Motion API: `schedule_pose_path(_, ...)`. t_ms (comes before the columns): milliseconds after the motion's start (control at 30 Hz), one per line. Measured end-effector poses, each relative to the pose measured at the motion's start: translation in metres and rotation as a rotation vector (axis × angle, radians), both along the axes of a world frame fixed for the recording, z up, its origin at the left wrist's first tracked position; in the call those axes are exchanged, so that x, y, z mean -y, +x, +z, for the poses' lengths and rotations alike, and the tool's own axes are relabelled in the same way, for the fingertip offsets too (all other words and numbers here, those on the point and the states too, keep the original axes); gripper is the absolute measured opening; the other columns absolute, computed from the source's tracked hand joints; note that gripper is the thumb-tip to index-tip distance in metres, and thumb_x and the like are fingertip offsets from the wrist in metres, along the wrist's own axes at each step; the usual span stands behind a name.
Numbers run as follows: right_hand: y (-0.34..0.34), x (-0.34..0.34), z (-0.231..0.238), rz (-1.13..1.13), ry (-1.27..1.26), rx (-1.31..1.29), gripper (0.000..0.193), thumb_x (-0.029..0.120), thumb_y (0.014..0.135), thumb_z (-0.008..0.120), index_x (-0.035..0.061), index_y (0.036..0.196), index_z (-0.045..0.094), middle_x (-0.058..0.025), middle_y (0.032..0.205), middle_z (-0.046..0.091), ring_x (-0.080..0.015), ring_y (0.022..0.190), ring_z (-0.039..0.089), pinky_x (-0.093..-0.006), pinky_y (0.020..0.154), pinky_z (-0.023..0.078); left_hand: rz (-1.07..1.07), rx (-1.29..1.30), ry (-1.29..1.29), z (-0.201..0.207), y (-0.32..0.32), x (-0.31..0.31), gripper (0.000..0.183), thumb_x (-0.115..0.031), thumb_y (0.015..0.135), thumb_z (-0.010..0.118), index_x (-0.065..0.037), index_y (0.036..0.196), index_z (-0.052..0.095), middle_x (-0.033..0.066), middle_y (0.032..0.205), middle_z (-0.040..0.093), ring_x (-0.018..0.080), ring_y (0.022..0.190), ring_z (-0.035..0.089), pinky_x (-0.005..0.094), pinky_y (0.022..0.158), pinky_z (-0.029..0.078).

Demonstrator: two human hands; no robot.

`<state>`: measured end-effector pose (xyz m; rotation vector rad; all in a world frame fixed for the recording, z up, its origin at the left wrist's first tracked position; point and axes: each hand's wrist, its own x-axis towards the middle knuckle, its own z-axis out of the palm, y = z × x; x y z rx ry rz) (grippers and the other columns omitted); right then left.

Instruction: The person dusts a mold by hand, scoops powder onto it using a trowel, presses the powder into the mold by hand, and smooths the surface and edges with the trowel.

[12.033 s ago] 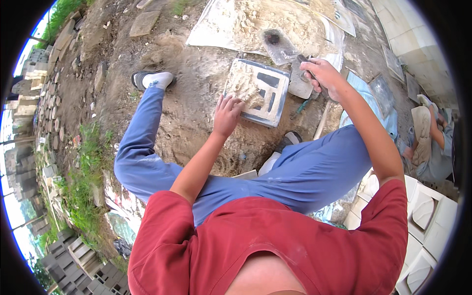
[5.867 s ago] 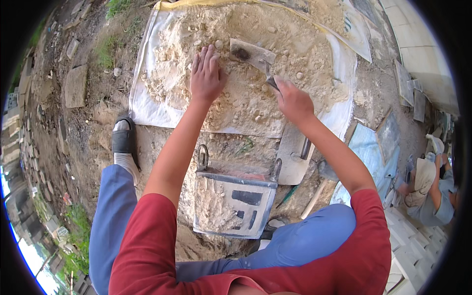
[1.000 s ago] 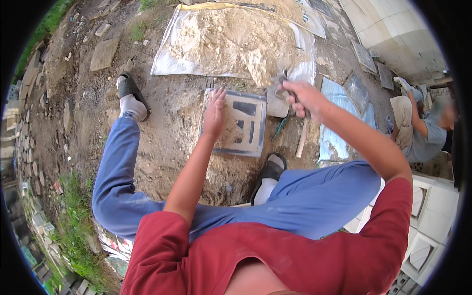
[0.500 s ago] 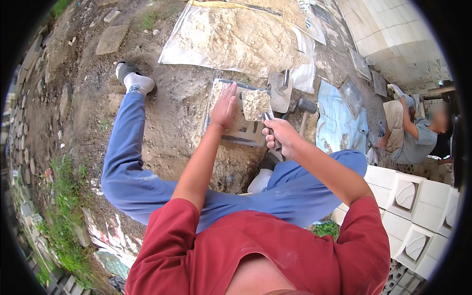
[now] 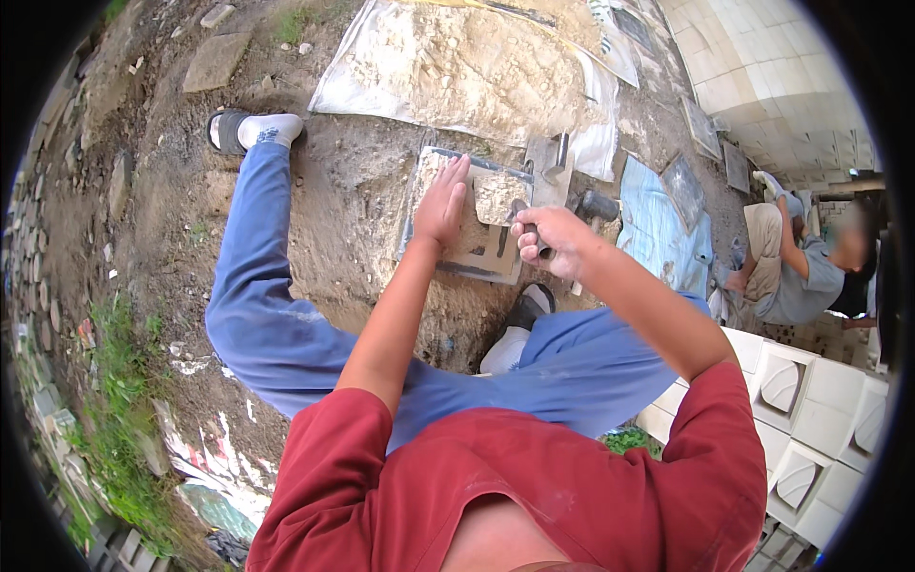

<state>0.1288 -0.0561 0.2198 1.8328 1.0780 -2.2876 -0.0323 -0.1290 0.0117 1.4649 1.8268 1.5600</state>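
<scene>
A shallow rectangular mould with a dark rim lies on the ground between my legs, partly covered with pale sandy mix. My left hand is on the mix at the mould's left side, fingers straight and close together. The fingers of my right hand wrap round the handle of a trowel. The trowel's blade, coated with sandy mix, is over the mould's right half, just right of my left hand. Whether it touches the surface I cannot tell.
A second flat trowel and a black-headed mallet lie right of the mould. Beyond is a white sheet heaped with sandy mix. Blue sheeting lies right, near a seated person. Pale patterned blocks are stacked at lower right.
My left hand has shifted slightly right toward the blade. My right hand has moved a little right with the trowel. More of my right shoe now shows beside the mould's near edge.
</scene>
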Motion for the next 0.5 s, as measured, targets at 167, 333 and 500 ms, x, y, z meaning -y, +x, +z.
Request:
schedule_pose_path(167,-0.016,-0.013,0.023,-0.025,-0.066,0.014,0.003,0.005,0.104,0.051,0.0043,0.101,0.050,-0.0031,0.085,0.056,-0.0066,0.061,0.048,-0.0237,0.050,0.042,0.004,0.013,-0.002,-0.002,-0.001,0.002,0.064,-0.040,0.113,0.025,-0.001,0.159,0.045,0.0187,0.164,0.046,0.0370,0.156,0.037,0.0442,0.131,0.023)
schedule_pose_path(333,-0.023,-0.023,0.038,0.017,-0.173,0.043,0.007,0.005,0.104,0.050,0.0013,0.108,0.046,-0.0059,0.091,0.056,-0.0043,0.061,0.047,-0.0193,0.046,0.038,0.012,0.026,0.021,-0.006,-0.002,0.003,0.062,-0.035,0.111,0.024,-0.002,0.160,0.045,0.0177,0.165,0.046,0.0364,0.156,0.037,0.0440,0.131,0.024)
schedule_pose_path(500,-0.015,-0.026,0.056,0.039,-0.173,0.035,0.008,0.004,0.103,0.046,0.0011,0.109,0.041,-0.0081,0.090,0.053,-0.0048,0.059,0.047,-0.0208,0.047,0.040,-0.004,0.049,0.012,-0.003,0.000,0.002,0.063,-0.035,0.110,0.025,-0.003,0.161,0.043,0.0168,0.166,0.045,0.0353,0.157,0.035,0.0440,0.131,0.023)
